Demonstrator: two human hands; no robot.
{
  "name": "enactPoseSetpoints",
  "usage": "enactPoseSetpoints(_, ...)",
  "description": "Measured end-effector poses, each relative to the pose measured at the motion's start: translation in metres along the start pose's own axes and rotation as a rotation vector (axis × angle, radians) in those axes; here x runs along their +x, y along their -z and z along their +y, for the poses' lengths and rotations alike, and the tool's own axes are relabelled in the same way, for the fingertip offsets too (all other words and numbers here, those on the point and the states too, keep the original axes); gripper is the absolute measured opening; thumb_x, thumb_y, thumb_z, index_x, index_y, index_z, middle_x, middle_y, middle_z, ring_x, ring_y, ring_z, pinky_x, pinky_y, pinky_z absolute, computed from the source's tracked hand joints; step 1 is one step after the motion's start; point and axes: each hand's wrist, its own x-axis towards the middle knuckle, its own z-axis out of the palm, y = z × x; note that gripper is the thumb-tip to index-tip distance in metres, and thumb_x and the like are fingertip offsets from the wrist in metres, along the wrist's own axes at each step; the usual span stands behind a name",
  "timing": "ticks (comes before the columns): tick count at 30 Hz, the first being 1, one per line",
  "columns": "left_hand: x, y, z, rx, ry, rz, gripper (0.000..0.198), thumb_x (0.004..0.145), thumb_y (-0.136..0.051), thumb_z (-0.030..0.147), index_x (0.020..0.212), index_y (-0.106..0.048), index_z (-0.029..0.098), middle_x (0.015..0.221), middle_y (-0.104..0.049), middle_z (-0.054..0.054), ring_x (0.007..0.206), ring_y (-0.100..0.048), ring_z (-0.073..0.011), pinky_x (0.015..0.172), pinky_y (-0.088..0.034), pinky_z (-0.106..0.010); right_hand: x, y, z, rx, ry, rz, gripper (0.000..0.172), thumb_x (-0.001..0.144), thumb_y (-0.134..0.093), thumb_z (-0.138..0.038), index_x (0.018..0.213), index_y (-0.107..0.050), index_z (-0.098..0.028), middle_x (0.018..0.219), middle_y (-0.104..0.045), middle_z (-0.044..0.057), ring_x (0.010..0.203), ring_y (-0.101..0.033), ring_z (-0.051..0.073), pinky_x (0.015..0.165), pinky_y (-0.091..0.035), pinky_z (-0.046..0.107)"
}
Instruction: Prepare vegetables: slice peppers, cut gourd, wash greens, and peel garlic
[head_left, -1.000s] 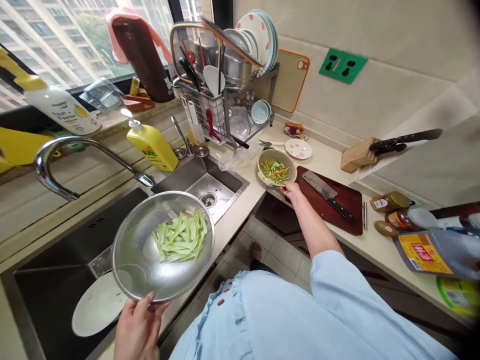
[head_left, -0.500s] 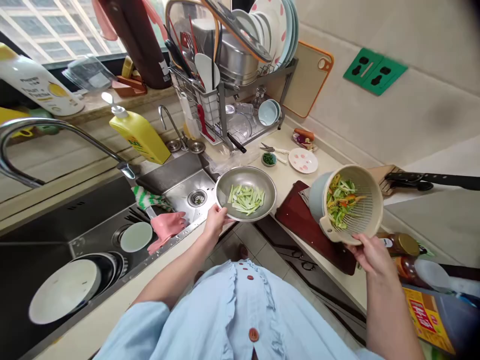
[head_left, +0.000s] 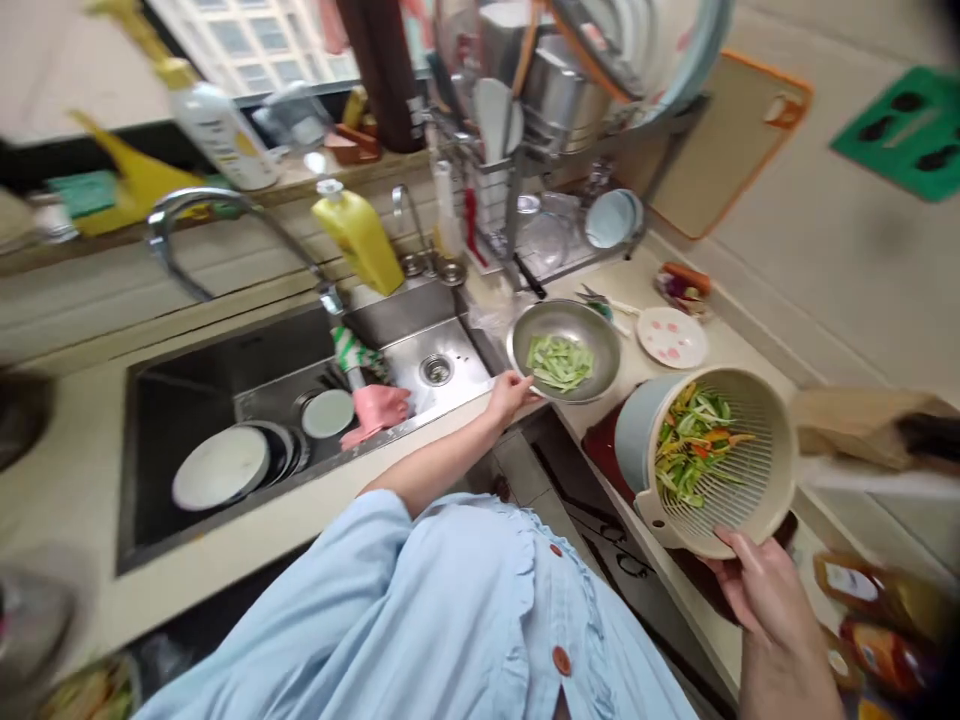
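My left hand (head_left: 511,395) pinches the near left rim of a shallow metal bowl (head_left: 606,352). Pale green sliced vegetable pieces (head_left: 559,362) lie in the bowl. On the right, my right hand (head_left: 757,580) grips the rim of a drain basket (head_left: 769,470) nested in a grey-blue basin (head_left: 632,440). The basket is tilted toward me, and mixed green, yellow and orange cut vegetables (head_left: 694,445) lie against its left side. Beneath it, a dark red cutting board (head_left: 604,450) is partly hidden.
To the left is a sink (head_left: 180,410) with stacked dishes (head_left: 221,468) and pink gloves (head_left: 380,412). A tap (head_left: 247,200) arches over it. Behind the bowl stand a dish rack (head_left: 510,200) and a spotted plate (head_left: 672,336). Blurred jars (head_left: 851,580) stand at the right.
The view has swung left, so the sink and counter sit further right in the picture. Both hands keep their holds on the bowl and the basket, and the basket appears slightly larger.
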Motion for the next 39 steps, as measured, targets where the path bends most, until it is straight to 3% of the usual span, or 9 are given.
enactPoseSetpoints(5, -0.035, 0.059, 0.001, -0.207, 0.005, -0.097, 0.051, 0.082, -0.063, 0.060, 0.107, -0.053, 0.017, 0.119, -0.058, -0.015, 0.086, -0.068, -0.0219, 0.062, -0.061, -0.034, 0.019, -0.093, -0.020, -0.117, 0.002, -0.281, 0.031, 0.051, -0.079, -0.030, 0.075, -0.061, -0.021, 0.068, -0.066, -0.001, 0.054, -0.060, 0.013, 0.042, -0.047, 0.021)
enactPoseSetpoints(8, -0.077, 0.112, 0.004, -0.379, -0.092, -0.186, 0.070, 0.077, -0.056, 0.075, 0.125, -0.048, 0.025, 0.132, -0.053, -0.016, 0.096, -0.066, -0.0277, 0.062, -0.061, -0.039, 0.021, -0.166, -0.020, -0.207, 0.030, -0.521, 0.032, 0.057, -0.075, -0.031, 0.083, -0.060, -0.019, 0.074, -0.068, 0.001, 0.063, -0.064, 0.017, 0.050, -0.053, 0.025)
enactPoseSetpoints(11, -0.109, 0.153, 0.009, -0.451, -0.199, -0.133, 0.079, 0.075, -0.052, 0.080, 0.138, -0.041, 0.034, 0.137, -0.051, -0.013, 0.105, -0.063, -0.0305, 0.067, -0.061, -0.043, 0.019, -0.231, -0.011, -0.274, 0.029, -0.692, 0.038, 0.059, -0.069, -0.030, 0.093, -0.056, -0.019, 0.086, -0.070, 0.004, 0.070, -0.066, 0.019, 0.053, -0.055, 0.028)
enactPoseSetpoints(17, -0.122, 0.195, -0.004, -0.414, -0.271, 0.286, 0.087, 0.067, -0.081, 0.023, 0.143, -0.040, 0.031, 0.121, -0.063, -0.006, 0.106, -0.063, -0.0244, 0.088, -0.057, -0.037, 0.000, -0.317, 0.012, -0.484, 0.161, -0.996, 0.045, 0.065, -0.062, -0.029, 0.107, -0.050, -0.020, 0.105, -0.066, 0.008, 0.079, -0.067, 0.021, 0.050, -0.057, 0.028)
enactPoseSetpoints(20, -0.126, 0.221, -0.017, -0.502, -0.233, 0.460, 0.088, 0.057, -0.074, 0.004, 0.138, -0.045, 0.026, 0.106, -0.068, -0.005, 0.091, -0.067, -0.0217, 0.082, -0.059, -0.036, -0.018, -0.350, 0.018, -0.612, 0.185, -1.166, 0.053, 0.074, -0.064, -0.040, 0.119, -0.046, -0.020, 0.103, -0.065, 0.008, 0.069, -0.068, 0.018, 0.050, -0.059, 0.030)
enactPoseSetpoints(23, -0.135, 0.266, -0.020, -0.618, -0.162, 0.593, 0.080, 0.053, -0.062, -0.004, 0.128, -0.052, 0.022, 0.089, -0.068, -0.003, 0.077, -0.068, -0.0197, 0.072, -0.060, -0.037, -0.030, -0.387, 0.022, -0.646, 0.006, -1.366, 0.060, 0.084, -0.058, -0.052, 0.133, -0.039, -0.024, 0.107, -0.067, 0.009, 0.064, -0.070, 0.016, 0.053, -0.059, 0.029)
enactPoseSetpoints(28, -0.124, 0.368, -0.001, -0.657, -0.143, 0.936, 0.076, 0.052, -0.052, -0.008, 0.120, -0.055, 0.026, 0.076, -0.062, 0.002, 0.061, -0.061, -0.0126, 0.064, -0.061, -0.037, -0.030, -0.474, 0.032, -0.655, 0.029, -1.227, 0.040, 0.091, -0.056, -0.041, 0.124, -0.047, -0.020, 0.105, -0.068, 0.010, 0.061, -0.068, 0.012, 0.046, -0.050, 0.017)
enactPoseSetpoints(32, -0.077, 0.433, 0.020, -0.684, -0.107, 1.007, 0.070, 0.056, -0.056, -0.006, 0.118, -0.053, 0.026, 0.081, -0.061, 0.001, 0.066, -0.064, -0.0143, 0.066, -0.061, -0.039, -0.025, -0.562, 0.036, -0.684, 0.084, -1.049, 0.022, 0.095, -0.050, -0.030, 0.112, -0.052, -0.017, 0.098, -0.067, 0.008, 0.056, -0.064, 0.009, 0.042, -0.045, 0.015)
enactPoseSetpoints(39, -0.018, 0.467, 0.031, -0.721, -0.230, 0.983, 0.059, 0.064, -0.059, 0.000, 0.118, -0.053, 0.025, 0.104, -0.067, -0.005, 0.078, -0.067, -0.0150, 0.068, -0.059, -0.033, -0.021, -0.678, 0.020, -0.711, 0.132, -0.896, 0.021, 0.099, -0.043, -0.039, 0.097, -0.048, -0.019, 0.082, -0.062, 0.002, 0.057, -0.063, 0.009, 0.049, -0.051, 0.019)
